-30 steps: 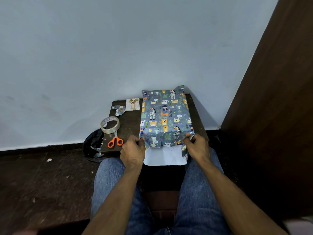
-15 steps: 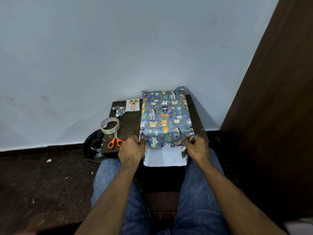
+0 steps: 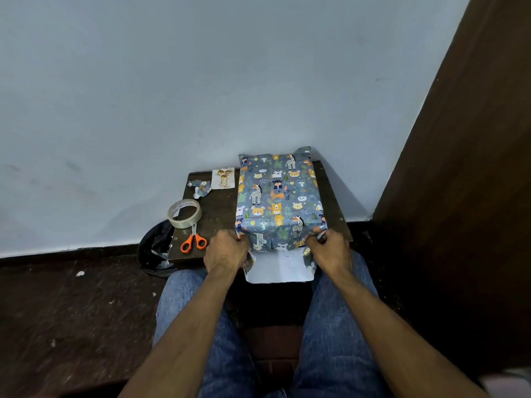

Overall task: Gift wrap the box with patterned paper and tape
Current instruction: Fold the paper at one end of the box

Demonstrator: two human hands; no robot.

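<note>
While both hands sit at the near end of the rectangular box wrapped in grey-blue animal-print paper (image 3: 280,201), the step in hand looks like closing that end. The box lies lengthwise at frame centre, on the right half of the small dark wooden table (image 3: 215,216), far end against the pale wall. Its top is covered and a lengthwise seam shows; the far end looks at least partly folded, with a paper corner sticking up. Left hand (image 3: 227,249) has fingers curled in, gripping the paper at the near-left corner; right hand (image 3: 327,248) pinches the paper at the near-right corner. The top flap is already down over the near face, and a white-backed bottom flap of the paper (image 3: 277,265) hangs off the table edge toward the blue-jeaned lap. To do it well: likely press both side tucks flat against the box face together, run the fingers along the diagonals so the creases are sharp and symmetric, then lift the white flap up tight over the face. Keep one hand pinning the fold before the other goes for tape. The clear tape roll (image 3: 184,214) and the orange-handled scissors (image 3: 194,242) lie left of the box, just beside the left hand, so the left should fetch and the right should pin. Risk: slack corners bulge, or the paper tears at the pinch if pulled hard. Scrap paper and a white tag with gold print sit further back on the table, out of the way.
</note>
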